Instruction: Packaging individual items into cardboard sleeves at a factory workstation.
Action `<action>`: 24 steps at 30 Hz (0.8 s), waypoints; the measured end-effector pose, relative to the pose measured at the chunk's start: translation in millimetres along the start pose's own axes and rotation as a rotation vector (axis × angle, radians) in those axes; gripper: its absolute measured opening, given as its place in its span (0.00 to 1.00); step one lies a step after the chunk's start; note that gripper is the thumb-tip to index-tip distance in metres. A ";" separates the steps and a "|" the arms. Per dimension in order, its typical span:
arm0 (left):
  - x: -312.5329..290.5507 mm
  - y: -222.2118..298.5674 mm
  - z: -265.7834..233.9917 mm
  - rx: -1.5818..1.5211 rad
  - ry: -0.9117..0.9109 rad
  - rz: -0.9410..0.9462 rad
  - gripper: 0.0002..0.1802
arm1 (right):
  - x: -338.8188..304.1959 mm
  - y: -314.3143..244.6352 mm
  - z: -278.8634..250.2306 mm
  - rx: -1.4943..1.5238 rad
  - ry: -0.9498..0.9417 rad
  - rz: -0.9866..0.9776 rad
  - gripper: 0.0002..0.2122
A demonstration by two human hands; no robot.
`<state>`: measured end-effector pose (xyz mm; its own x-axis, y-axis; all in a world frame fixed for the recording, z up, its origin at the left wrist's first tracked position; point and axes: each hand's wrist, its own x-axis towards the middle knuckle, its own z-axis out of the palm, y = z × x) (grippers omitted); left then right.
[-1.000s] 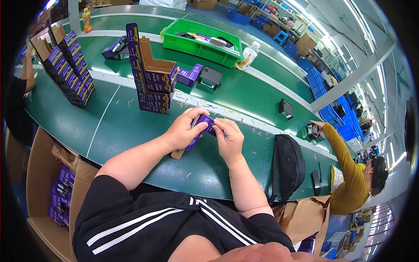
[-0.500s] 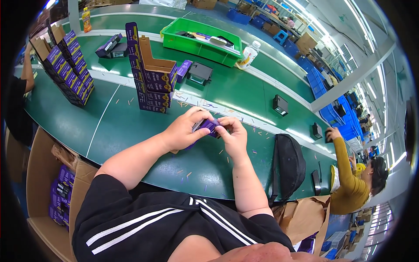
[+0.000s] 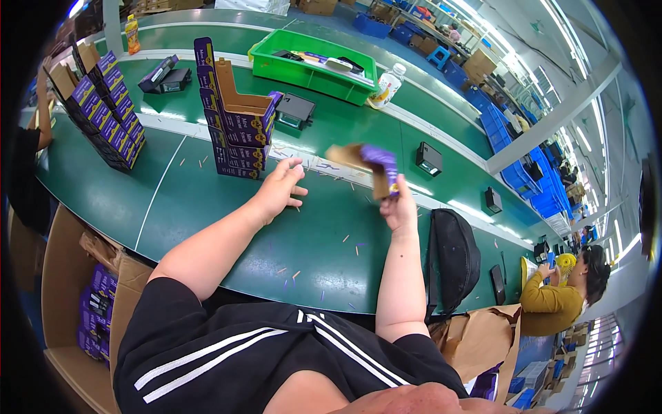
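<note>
My right hand (image 3: 400,212) grips an open purple cardboard box (image 3: 383,170) by its lower end, above the green worktable (image 3: 310,255). The box is smeared by motion, and its brown inner side shows. My left hand (image 3: 280,190) is empty, with its fingers apart, just right of and nearer than a stack of purple display boxes (image 3: 238,138). The top box of that stack stands open with a tall back flap. Small coloured and brown scraps (image 3: 296,274) lie scattered on the table.
More stacked purple boxes (image 3: 110,114) stand at left. Behind are a green tray (image 3: 310,69), a bottle (image 3: 388,86) and black devices (image 3: 295,110). A black pouch (image 3: 455,262) lies right of my forearm. An open carton (image 3: 124,310) sits at lower left; a co-worker (image 3: 555,297) is at right.
My hands, together on a purple piece before, are now apart; the left has let go, and the right holds the opened box. Devices behind have shifted left. The co-worker's arm has drawn back.
</note>
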<state>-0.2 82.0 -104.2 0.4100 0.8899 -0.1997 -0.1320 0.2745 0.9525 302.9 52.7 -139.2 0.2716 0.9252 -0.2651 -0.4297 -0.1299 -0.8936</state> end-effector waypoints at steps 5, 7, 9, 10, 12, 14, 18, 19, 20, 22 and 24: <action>2.4 0.2 -4.3 0.068 -0.146 0.036 0.20 | -11.9 -6.0 23.1 0.129 0.388 -0.311 0.12; 1.7 4.6 -14.2 0.071 -0.457 -0.002 0.18 | -32.0 -18.5 39.9 0.008 0.139 -0.272 0.12; -5.1 14.6 -21.8 0.035 -0.702 -0.045 0.17 | -54.8 -32.1 45.8 -0.179 -0.688 0.046 0.11; -7.7 18.8 -19.4 0.149 -1.073 -0.213 0.16 | -63.5 -31.8 49.4 -0.271 -0.933 0.232 0.11; -9.8 8.4 -10.6 0.408 -1.449 -0.459 0.15 | -75.4 -10.7 72.7 -0.469 -1.257 0.517 0.10; -7.2 -4.6 -3.2 0.547 -1.454 -0.533 0.15 | -74.6 7.8 87.3 -0.577 -1.336 0.612 0.09; 2.2 -12.0 -13.6 0.447 -0.590 -0.053 0.13 | -44.2 31.3 79.6 -0.512 -0.324 -0.118 0.08; 9.1 -25.0 -24.7 0.516 -0.222 0.219 0.15 | -45.8 34.6 85.4 -0.511 -0.354 -0.107 0.08; 5.3 -26.2 -34.1 0.665 -0.068 0.508 0.15 | -53.2 33.6 88.4 -0.417 -0.231 -0.189 0.06; -15.5 -18.8 -43.0 0.642 0.026 0.760 0.15 | -92.0 20.6 95.3 -0.205 -0.446 -0.006 0.06; -64.6 -3.4 -25.4 0.444 -0.034 0.718 0.13 | -145.6 22.7 104.7 -0.318 -1.091 0.382 0.12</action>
<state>-49.1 32.8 -100.5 0.3898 0.7805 0.4887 -0.0071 -0.5281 0.8491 163.5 -47.6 -82.9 -0.7667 0.6021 -0.2229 -0.0500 -0.4021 -0.9142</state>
